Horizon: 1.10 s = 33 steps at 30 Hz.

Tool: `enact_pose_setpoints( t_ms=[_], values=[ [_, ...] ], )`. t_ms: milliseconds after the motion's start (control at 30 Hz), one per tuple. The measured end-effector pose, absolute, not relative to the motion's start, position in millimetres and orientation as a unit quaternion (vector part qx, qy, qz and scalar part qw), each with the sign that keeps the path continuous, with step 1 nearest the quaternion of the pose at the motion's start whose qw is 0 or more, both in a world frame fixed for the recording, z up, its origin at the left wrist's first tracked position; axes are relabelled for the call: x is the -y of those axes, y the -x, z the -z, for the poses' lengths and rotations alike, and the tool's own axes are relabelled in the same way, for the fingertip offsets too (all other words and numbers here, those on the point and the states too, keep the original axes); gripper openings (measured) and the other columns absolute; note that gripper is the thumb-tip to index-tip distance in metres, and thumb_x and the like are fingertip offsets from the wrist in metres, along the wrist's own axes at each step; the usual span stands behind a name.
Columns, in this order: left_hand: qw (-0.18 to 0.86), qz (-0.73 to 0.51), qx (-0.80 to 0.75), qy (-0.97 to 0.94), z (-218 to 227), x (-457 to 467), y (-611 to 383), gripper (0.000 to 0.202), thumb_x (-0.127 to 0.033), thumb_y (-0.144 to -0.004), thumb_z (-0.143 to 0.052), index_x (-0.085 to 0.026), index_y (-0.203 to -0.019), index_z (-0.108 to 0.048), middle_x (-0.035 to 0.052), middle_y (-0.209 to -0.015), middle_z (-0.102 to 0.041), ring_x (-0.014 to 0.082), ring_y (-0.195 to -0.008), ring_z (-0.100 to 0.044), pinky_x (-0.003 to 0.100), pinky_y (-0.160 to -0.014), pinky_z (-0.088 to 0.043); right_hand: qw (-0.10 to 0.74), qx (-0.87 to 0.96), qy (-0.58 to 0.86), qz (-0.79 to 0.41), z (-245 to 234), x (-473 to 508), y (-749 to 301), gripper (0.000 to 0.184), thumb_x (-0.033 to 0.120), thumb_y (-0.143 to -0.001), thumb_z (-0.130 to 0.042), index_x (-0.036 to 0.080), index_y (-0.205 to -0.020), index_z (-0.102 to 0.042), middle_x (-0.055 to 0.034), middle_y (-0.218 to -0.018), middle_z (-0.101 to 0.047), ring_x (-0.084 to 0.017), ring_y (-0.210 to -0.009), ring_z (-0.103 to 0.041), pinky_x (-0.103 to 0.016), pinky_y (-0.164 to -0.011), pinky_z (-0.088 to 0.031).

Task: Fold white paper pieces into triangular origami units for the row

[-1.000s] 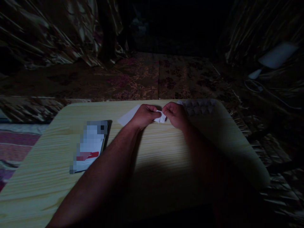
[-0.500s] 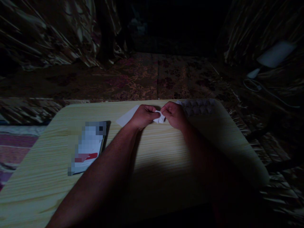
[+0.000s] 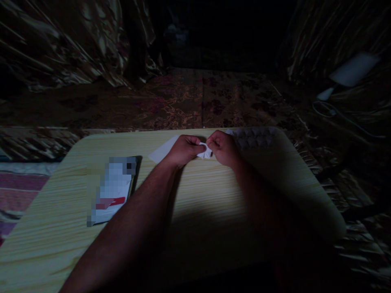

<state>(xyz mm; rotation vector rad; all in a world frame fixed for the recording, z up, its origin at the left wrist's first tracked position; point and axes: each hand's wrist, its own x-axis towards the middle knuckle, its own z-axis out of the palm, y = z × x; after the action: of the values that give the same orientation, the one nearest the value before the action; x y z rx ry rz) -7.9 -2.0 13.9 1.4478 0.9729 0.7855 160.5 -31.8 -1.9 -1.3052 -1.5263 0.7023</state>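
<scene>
Fingers (image 3: 194, 142) of the left hand (image 3: 184, 150) and of the right hand (image 3: 225, 149) meet just above the middle of the frame, tips clamped on a small white scrap (image 3: 205, 153) held between the two hands. Whether the scrap touches the surface (image 3: 198, 195) cannot be told. Both hands are curled, knuckles up, thumbs turned toward each other. The scrap looks creased, but the dim light hides its exact shape. A flat white sheet (image 3: 161, 151) lies on the surface left of the left hand, its right end hidden under that hand. A grey dimpled tray (image 3: 256, 137) lies just right of the right hand, at the far right corner of the surface, in shadow. A white booklet (image 3: 112, 190) with a red mark lies at the left of the frame, well apart from the hands. Patterned carpet (image 3: 183, 101) covers the floor beyond the surface, and a pale object (image 3: 354, 70) with a cable (image 3: 331, 110) lies in the upper right
</scene>
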Motion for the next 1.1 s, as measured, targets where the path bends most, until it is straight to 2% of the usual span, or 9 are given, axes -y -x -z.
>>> enact_pose_setpoints(
  t_ms=[333,667,867,1100],
  values=[
    [0.563,-0.335,-0.424,-0.625,-12.8,2.3,7.7,0.024,-0.029,-0.063,-0.076,-0.015,-0.059,-0.057,-0.0051,-0.049,-0.048,0.0043,-0.045,-0.034,0.022,-0.047,-0.022,0.511,0.617,0.512,-0.310,5.4,28.1,-159.9,0.009,0.024,-0.077,-0.060,0.023,-0.082,-0.053,0.0015,-0.075,-0.063,-0.014,-0.067,-0.060,-0.027,-0.061,-0.045],
    [0.552,-0.336,-0.428,-0.632,-15.0,4.4,4.5,0.023,-0.034,-0.066,-0.075,-0.015,-0.064,-0.061,-0.0051,-0.048,-0.048,0.0055,-0.044,-0.034,0.022,-0.047,-0.023,0.526,0.597,0.527,-0.299,4.4,26.2,-159.9,0.018,0.020,-0.074,-0.058,0.025,-0.084,-0.044,0.0062,-0.066,-0.049,-0.013,-0.059,-0.051,-0.026,-0.053,-0.037],
    [0.532,-0.342,-0.432,-0.643,-11.7,4.7,1.5,0.020,-0.030,-0.064,-0.075,-0.013,-0.068,-0.064,-0.0031,-0.055,-0.056,0.0061,-0.048,-0.040,0.022,-0.049,-0.028,0.530,0.595,0.527,-0.297,2.1,28.3,-159.4,0.018,0.020,-0.074,-0.058,0.025,-0.084,-0.043,0.0060,-0.066,-0.049,-0.014,-0.058,-0.050,-0.026,-0.053,-0.036],
    [0.543,-0.351,-0.427,-0.632,-9.1,4.1,1.0,0.019,-0.027,-0.063,-0.075,-0.014,-0.065,-0.061,-0.0037,-0.054,-0.054,0.0062,-0.047,-0.041,0.022,-0.048,-0.028,0.531,0.594,0.522,-0.305,5.3,27.0,-157.6,0.020,0.019,-0.075,-0.057,0.026,-0.083,-0.040,0.0063,-0.065,-0.050,-0.014,-0.058,-0.051,-0.026,-0.053,-0.037]
  ],
)
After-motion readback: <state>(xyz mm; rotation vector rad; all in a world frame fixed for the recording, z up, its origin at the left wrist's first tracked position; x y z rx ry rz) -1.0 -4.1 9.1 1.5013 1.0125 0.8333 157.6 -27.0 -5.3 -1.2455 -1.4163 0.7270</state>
